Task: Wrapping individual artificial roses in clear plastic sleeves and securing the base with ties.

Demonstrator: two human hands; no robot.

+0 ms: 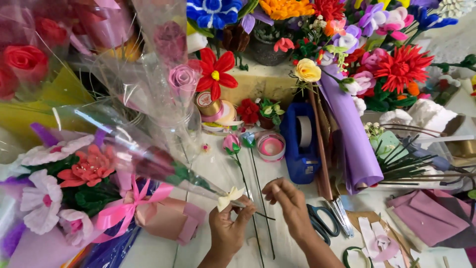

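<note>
My left hand grips the narrow lower end of a clear cellophane cone that wraps a dark red rose. A small cream ribbon bow sits on the cone just above my fingers. My right hand is close beside it, fingers pinched together near the thin green stem that sticks out below the bow. Whether the right fingers hold anything I cannot make out.
A pink bud on a wire stem lies on the white table. A blue tape dispenser, pink ribbon roll, scissors, purple paper roll and pink paper sheets lie right. Wrapped bouquets crowd the left.
</note>
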